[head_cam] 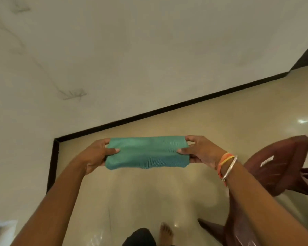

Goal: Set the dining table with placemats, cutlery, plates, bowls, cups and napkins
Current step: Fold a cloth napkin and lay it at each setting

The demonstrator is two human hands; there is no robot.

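Note:
A teal green cloth napkin (pixel 147 152), folded into a wide band, is stretched level in the air between both my hands, above the floor. My left hand (pixel 98 154) pinches its left end, thumb on top. Its right end is gripped by my right hand (pixel 200 150), which wears orange bands and a silver bangle at the wrist. No table, plates or cutlery are in view.
A dark brown plastic chair (pixel 274 167) stands at the right, close to my right forearm. The glossy beige floor (pixel 167 201) meets a pale wall (pixel 114 59) along a black skirting (pixel 167 109). My bare foot (pixel 165 231) shows at the bottom.

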